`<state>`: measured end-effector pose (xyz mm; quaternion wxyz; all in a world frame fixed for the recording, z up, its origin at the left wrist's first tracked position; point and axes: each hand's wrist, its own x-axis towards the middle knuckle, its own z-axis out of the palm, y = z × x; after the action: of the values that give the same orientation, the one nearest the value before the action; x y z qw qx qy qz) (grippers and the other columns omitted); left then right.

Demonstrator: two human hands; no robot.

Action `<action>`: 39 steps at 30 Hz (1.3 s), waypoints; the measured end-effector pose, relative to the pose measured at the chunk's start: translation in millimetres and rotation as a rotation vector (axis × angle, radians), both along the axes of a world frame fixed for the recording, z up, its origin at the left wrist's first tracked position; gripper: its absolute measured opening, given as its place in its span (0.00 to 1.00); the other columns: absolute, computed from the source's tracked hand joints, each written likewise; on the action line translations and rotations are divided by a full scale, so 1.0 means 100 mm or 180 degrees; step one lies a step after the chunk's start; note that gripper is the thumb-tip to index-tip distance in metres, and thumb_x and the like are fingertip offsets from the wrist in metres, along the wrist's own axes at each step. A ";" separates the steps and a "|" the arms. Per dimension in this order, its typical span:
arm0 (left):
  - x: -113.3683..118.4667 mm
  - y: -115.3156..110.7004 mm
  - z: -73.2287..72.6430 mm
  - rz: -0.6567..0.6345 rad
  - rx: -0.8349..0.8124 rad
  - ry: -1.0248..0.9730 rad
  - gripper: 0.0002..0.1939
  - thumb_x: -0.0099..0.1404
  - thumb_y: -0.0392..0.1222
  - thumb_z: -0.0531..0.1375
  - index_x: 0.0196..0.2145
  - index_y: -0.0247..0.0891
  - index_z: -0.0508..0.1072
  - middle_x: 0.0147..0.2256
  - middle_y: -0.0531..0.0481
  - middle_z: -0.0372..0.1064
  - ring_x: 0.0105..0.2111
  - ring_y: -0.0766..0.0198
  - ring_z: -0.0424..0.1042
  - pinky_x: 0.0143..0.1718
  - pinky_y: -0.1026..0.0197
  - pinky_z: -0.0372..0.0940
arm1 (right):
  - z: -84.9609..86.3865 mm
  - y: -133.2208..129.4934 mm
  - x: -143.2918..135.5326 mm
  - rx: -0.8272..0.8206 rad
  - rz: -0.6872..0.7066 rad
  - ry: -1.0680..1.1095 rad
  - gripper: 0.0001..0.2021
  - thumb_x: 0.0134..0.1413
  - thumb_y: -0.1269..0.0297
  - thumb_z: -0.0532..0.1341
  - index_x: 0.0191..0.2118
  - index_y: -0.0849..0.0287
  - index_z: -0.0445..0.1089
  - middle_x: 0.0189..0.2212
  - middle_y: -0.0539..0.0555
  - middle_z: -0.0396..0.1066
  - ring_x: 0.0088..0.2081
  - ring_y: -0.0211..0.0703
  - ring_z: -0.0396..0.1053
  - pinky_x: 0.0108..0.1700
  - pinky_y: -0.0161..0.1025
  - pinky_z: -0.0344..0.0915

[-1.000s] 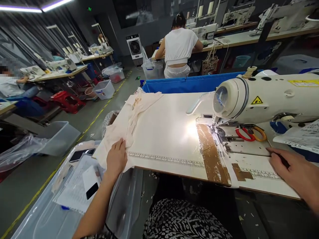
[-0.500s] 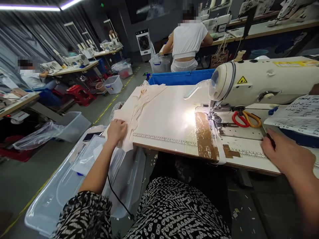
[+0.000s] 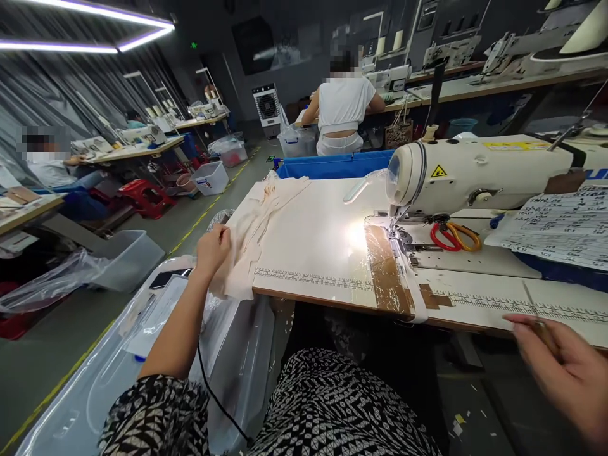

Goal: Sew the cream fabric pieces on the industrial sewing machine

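Observation:
My left hand point(image 3: 213, 251) has its fingers closed on the edge of a pale cream fabric piece point(image 3: 244, 275), at the left end of the sewing table point(image 3: 313, 234). The fabric lies creased and drapes over the table's front corner. At the lower right, my right hand point(image 3: 565, 364) is closed round a thin tool point(image 3: 542, 332) with a narrow metal shaft and a brownish handle; its exact kind is unclear. That hand is by the table's front edge. A white sewing machine point(image 3: 446, 168) stands between my hands, its lamp lit near the needle.
Scissors point(image 3: 449, 237) with red and yellow handles lie under the machine arm. Handwritten sheets point(image 3: 560, 225) hang at the right. A clear plastic bin point(image 3: 61, 405) holding a phone point(image 3: 168, 278) stands left of the table. A person in white point(image 3: 342, 104) sits ahead.
My left hand has moved slightly left, drawing the fabric edge with it. My right hand has come down and nearer to me with the thin tool. The camera view has tilted up slightly.

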<state>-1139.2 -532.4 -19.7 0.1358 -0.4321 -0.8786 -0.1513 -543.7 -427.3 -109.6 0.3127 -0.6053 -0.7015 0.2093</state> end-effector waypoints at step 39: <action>-0.97 2.84 -0.62 -0.0060 -0.0837 -0.0614 0.48 0.71 0.66 0.45 0.75 0.28 0.41 0.75 0.30 0.36 0.75 0.40 0.39 0.71 0.34 0.44 | 0.15 0.57 -1.81 -0.1945 0.1935 0.1189 0.28 0.63 0.34 0.54 0.44 0.53 0.79 0.28 0.56 0.75 0.31 0.51 0.75 0.36 0.43 0.74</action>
<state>-1236.4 -248.3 -82.2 -0.0083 -0.4378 -0.8957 -0.0770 -725.1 -370.5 -94.5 0.1656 -0.3887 -0.6849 0.5936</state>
